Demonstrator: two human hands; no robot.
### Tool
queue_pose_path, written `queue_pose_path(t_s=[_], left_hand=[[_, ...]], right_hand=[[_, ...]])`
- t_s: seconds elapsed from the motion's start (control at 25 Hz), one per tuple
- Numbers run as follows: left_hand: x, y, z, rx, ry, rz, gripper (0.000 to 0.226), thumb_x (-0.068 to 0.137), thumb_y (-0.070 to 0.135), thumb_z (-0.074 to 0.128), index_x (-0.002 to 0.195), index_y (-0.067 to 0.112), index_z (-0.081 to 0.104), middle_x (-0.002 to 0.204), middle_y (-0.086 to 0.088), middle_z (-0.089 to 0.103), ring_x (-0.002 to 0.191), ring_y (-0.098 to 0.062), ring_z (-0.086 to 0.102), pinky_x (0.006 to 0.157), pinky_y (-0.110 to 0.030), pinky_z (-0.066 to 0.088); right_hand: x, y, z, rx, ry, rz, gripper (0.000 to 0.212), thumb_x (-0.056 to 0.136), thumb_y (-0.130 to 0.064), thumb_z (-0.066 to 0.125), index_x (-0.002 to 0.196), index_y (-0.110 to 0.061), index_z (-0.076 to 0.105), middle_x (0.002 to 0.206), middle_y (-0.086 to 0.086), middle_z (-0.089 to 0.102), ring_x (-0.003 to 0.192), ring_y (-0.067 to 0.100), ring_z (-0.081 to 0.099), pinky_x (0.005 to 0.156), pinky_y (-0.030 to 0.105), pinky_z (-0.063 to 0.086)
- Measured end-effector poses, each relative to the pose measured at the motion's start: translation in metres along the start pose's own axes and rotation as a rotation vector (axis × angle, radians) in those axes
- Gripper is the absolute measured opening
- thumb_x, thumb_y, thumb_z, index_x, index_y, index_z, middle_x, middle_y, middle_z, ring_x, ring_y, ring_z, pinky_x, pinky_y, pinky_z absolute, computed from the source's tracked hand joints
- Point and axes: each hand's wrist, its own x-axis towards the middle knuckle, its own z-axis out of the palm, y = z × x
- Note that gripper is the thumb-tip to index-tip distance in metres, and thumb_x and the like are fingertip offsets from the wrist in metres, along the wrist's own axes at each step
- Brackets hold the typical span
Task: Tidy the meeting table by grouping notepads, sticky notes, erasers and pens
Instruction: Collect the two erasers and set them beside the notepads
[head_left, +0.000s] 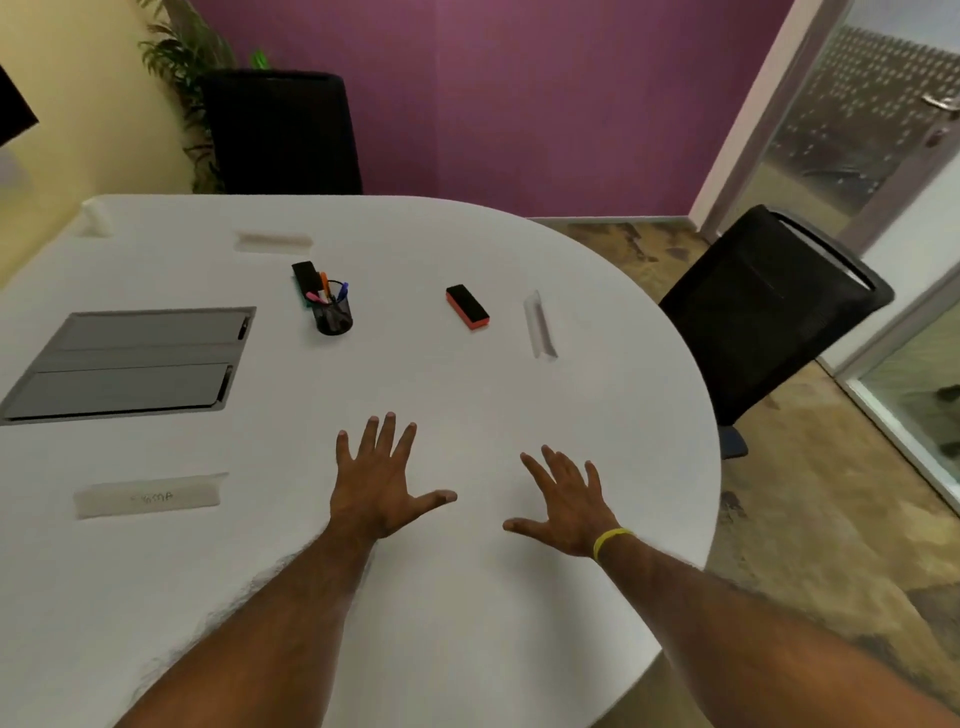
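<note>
- Head view looks down on a white rounded bench (467, 374) with both hands spread flat over its near middle.
- Left hand (382, 486) has its grip released, fingers splayed, holding nothing; right hand (566, 512) is likewise splayed and empty, with a yellow band (610, 540) at the wrist.
- A black-and-orange eraser (467, 306) lies alone beyond the hands, right of centre, well apart from both.
- A black mesh pen cup (333, 314) stands farther left, holding an orange, a pink and a blue pen; a second dark eraser (304, 273) with a green edge lies just behind the cup, touching or nearly so.
- A grey recessed cable panel (130, 364) is set into the bench on the left.
- Pale name-card holders sit around the rim: one near left (150, 498), one far (272, 241), one right (540, 325) just beside the orange eraser.
- Bare bench lies between the hands and the eraser, with nothing in the way.
- The bench edge curves away on the right, close to the right forearm; a black chair (769, 312) stands just off that edge.
- Another black chair (283, 132) and a plant (182, 62) stand at the far side.
</note>
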Motion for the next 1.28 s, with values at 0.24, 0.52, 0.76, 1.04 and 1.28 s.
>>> queue_pose_path(t_s=[0.24, 0.52, 0.76, 1.04, 1.28], left_hand=[[0.062, -0.003, 0.015, -0.056, -0.022, -0.136, 0.118, 0.064, 0.099, 0.015, 0.155, 0.027, 0.001, 0.164, -0.005, -0.006, 0.151, -0.025, -0.009, 0.117, -0.058, -0.009], [0.152, 0.013, 0.056, -0.105, 0.004, -0.359, 0.121, 0.059, 0.101, 0.006, 0.155, 0.028, -0.001, 0.163, -0.002, -0.01, 0.15, -0.021, -0.013, 0.118, -0.056, -0.009], [0.212, 0.018, 0.074, -0.11, 0.011, -0.522, 0.117, 0.063, 0.099, 0.008, 0.155, 0.027, -0.002, 0.164, -0.003, -0.008, 0.151, -0.021, -0.01, 0.119, -0.055, -0.006], [0.268, -0.001, 0.085, -0.108, -0.039, -0.549, 0.114, 0.065, 0.097, 0.015, 0.154, 0.029, -0.009, 0.162, -0.001, -0.017, 0.149, -0.019, -0.018, 0.119, -0.053, -0.01], [0.305, -0.019, 0.095, -0.186, 0.037, -0.549, 0.113, 0.066, 0.097, 0.022, 0.154, 0.03, -0.004, 0.163, 0.0, -0.013, 0.15, -0.017, -0.014, 0.12, -0.05, -0.005]], right_hand=[[0.095, 0.018, -0.014, -0.001, -0.061, -0.072, 0.109, 0.066, -0.092, 0.026, 0.154, -0.037, -0.008, 0.164, 0.002, -0.012, 0.151, 0.021, -0.009, 0.118, 0.051, -0.012], [0.241, 0.042, -0.018, -0.01, -0.03, -0.225, 0.11, 0.062, -0.091, 0.014, 0.154, -0.034, -0.007, 0.164, 0.002, -0.014, 0.151, 0.022, -0.01, 0.117, 0.05, -0.013], [0.382, 0.058, -0.044, -0.039, 0.034, -0.262, 0.098, 0.081, -0.08, 0.034, 0.156, -0.027, 0.0, 0.164, 0.007, -0.007, 0.151, 0.027, -0.002, 0.119, 0.05, -0.003], [0.501, 0.049, -0.055, 0.01, 0.126, -0.181, 0.088, 0.087, -0.063, 0.052, 0.156, -0.027, 0.01, 0.163, 0.014, 0.002, 0.149, 0.035, 0.009, 0.119, 0.05, 0.016], [0.543, 0.036, -0.043, 0.157, 0.117, -0.117, 0.082, 0.088, -0.042, 0.059, 0.154, -0.021, 0.017, 0.147, 0.016, 0.029, 0.128, 0.035, 0.039, 0.106, 0.046, 0.037]])
